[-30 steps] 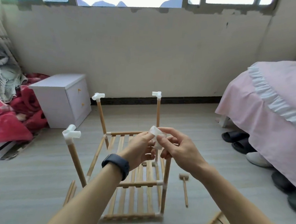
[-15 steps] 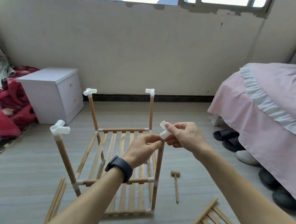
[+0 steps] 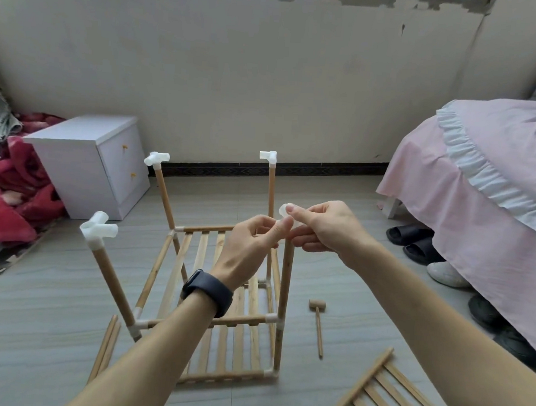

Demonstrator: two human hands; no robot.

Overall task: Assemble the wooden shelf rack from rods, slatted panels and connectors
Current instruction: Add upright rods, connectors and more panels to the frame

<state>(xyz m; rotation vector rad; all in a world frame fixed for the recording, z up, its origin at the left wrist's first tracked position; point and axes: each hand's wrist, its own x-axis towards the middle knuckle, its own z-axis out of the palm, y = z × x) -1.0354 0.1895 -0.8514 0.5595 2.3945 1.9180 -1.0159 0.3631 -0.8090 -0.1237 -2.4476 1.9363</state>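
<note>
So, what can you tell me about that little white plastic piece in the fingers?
The small white plastic connector looks slightly translucent, with one rounded open socket showing; fingers hide the rest. The right hand pinches it between thumb and fingers; the left hand pinches its lower end. It is held just above the bare top of the rack's near right wooden rod.

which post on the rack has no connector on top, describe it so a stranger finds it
Find the half-built rack on the floor mid-room. Of its four uprights, take the near right post, closest to the mallet. Its top is bare wood, while the other three wear white connectors.
</note>
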